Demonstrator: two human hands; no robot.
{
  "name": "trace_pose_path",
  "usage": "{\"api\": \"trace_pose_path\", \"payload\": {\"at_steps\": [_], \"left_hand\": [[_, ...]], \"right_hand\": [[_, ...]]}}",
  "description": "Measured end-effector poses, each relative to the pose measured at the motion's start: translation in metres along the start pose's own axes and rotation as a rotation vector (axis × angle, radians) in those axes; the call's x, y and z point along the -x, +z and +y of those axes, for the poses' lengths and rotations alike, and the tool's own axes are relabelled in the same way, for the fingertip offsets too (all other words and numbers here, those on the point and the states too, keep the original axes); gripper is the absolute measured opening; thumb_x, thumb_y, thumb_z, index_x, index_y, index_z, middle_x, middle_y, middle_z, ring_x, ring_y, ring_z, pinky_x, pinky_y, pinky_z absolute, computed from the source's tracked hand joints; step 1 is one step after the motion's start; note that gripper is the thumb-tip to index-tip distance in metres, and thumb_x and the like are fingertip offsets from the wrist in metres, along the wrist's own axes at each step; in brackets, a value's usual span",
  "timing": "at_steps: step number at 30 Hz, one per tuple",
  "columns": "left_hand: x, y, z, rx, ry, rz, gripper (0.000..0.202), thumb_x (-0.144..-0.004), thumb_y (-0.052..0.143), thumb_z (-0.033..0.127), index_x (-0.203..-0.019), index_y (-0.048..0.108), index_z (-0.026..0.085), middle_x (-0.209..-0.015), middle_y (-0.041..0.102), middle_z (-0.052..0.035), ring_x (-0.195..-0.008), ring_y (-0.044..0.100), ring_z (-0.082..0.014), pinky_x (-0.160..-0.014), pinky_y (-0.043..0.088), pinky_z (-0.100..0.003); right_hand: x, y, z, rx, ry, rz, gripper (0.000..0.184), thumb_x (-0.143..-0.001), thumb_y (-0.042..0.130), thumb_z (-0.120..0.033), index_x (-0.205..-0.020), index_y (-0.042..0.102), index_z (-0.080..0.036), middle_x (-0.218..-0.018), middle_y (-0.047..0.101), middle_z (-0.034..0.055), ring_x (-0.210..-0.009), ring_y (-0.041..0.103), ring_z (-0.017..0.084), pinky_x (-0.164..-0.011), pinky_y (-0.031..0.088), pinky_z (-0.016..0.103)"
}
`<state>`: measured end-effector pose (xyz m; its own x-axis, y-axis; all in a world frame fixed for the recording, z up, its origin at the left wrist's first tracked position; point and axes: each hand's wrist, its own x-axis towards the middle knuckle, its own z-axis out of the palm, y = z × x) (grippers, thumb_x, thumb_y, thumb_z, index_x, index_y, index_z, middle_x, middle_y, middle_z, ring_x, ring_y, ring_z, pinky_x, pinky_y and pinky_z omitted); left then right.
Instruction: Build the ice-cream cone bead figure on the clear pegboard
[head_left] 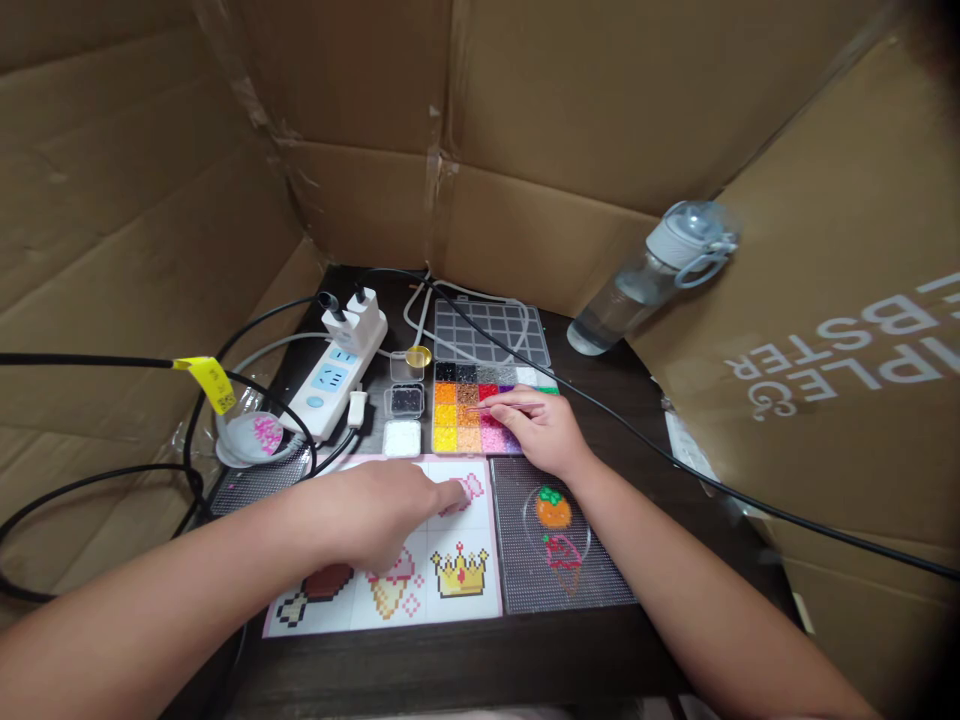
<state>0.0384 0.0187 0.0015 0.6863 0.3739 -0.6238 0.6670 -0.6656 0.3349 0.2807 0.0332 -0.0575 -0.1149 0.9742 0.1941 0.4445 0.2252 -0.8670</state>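
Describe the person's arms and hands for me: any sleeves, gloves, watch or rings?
The left hand and right hand wear no gloves. Both arms are bare up to the picture's edge, with no sleeve in view. No watch, bracelet or ring shows on either.

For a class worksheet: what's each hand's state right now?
Left hand: empty, forefinger on the pattern sheet.
Right hand: pinching a thin tool over the bead tray.

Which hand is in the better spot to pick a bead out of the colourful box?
Probably the right hand: it rests at the bead box, holding a thin tool over the orange beads. The left hand is down on the pattern sheet, pointing at a pink picture.
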Motion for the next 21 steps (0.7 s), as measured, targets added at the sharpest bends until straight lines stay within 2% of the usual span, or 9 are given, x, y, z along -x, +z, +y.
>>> {"api": "trace_pose_path", "payload": {"at_steps": [7,12,21], "left_hand": [[-0.0005,0.001,-0.0004,0.003,0.017,0.018,0.093,-0.069,0.077,0.034,-0.155,0.043,0.039,-0.111,0.073,-0.0127,-0.086,0.07,-0.0301,-0.068,0.05,-0.036],[-0.0028,0.0023,-0.0028,0.004,0.029,0.002,0.094,-0.069,0.077,0.035,-0.156,0.041,0.038,-0.111,0.072,-0.0134,-0.093,0.07,-0.0333,-0.073,0.052,-0.039],[-0.0036,0.0022,-0.0026,0.008,0.033,-0.019,0.094,-0.069,0.078,0.035,-0.155,0.041,0.037,-0.111,0.07,-0.012,-0.095,0.069,-0.0317,-0.076,0.053,-0.039]], "right_hand": [[-0.0005,-0.0012,0.0008,0.003,0.01,-0.012,0.021,-0.089,0.069,-0.037,-0.088,0.084,-0.022,-0.088,0.079,0.0073,-0.081,0.073,0.02,-0.077,0.059,0.034],[-0.0012,-0.0009,0.0001,0.029,0.01,-0.018,0.021,-0.09,0.068,-0.035,-0.089,0.084,-0.023,-0.088,0.079,0.0072,-0.081,0.074,0.02,-0.077,0.058,0.034],[-0.0007,-0.0011,0.0007,0.001,0.005,-0.013,0.022,-0.09,0.068,-0.037,-0.089,0.084,-0.022,-0.092,0.081,0.0078,-0.085,0.075,0.021,-0.082,0.06,0.036]]}}
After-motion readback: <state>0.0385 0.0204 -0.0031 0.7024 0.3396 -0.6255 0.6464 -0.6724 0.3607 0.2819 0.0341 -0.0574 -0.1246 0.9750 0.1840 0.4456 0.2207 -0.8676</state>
